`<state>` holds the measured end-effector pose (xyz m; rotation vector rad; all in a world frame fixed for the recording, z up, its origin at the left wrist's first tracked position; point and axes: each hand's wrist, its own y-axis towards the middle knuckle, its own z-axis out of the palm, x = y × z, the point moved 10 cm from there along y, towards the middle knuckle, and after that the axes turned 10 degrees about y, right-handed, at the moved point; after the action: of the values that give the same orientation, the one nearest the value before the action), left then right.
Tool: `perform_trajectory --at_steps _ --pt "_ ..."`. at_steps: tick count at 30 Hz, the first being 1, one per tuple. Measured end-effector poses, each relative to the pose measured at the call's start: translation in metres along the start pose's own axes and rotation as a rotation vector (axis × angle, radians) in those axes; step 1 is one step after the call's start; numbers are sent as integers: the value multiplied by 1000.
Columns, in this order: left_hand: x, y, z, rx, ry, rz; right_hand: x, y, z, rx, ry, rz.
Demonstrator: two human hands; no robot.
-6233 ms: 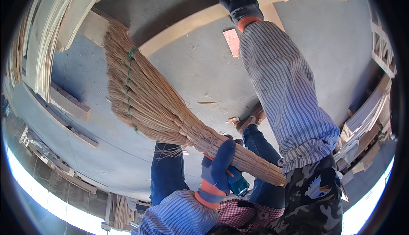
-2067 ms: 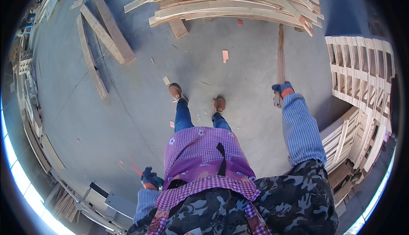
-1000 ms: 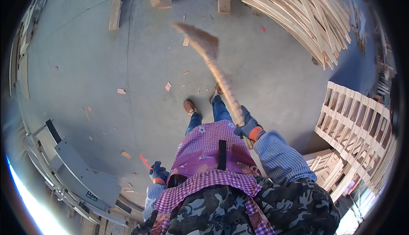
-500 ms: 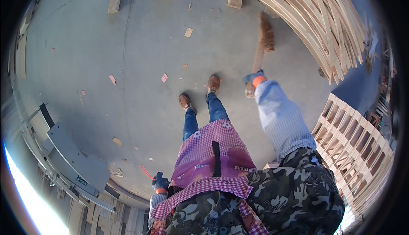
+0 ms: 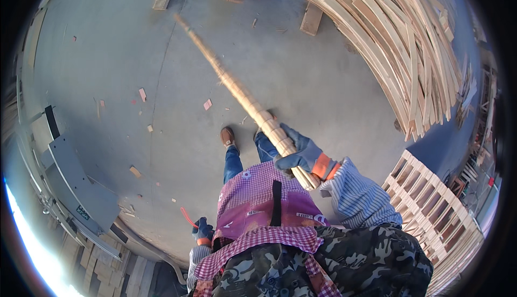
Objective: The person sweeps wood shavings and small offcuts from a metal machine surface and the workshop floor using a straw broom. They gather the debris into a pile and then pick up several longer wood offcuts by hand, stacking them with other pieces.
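We see the tan, tapering bundled-straw broom (image 5: 249, 103) slanting from upper left to centre frame; our blue-gloved right hand (image 5: 303, 154) has its fingers wrapped round the bound end, probably the stiffest, best hold; it should swing light; our blue-gloved left hand (image 5: 202, 229) seems closed on a thin red strip (image 5: 188, 217).

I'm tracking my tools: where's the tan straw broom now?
In the head view, the tan straw broom slants from the blue-gloved right hand toward the upper left, left of the pale wooden board stack.
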<state>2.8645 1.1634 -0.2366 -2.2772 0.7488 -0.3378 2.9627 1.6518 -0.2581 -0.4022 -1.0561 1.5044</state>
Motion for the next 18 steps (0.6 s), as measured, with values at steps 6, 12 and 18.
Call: perform_trajectory --at_steps 6,12,18 --pt "39 -1 -1 0 -100 -43 150 124 -119 -524 -600 -294" --pt "86 -4 -25 -127 -46 -178 230 277 -182 -771 -830 -223" --pt "94 -4 -16 -106 -42 -199 55 204 -135 -691 -1275 159"
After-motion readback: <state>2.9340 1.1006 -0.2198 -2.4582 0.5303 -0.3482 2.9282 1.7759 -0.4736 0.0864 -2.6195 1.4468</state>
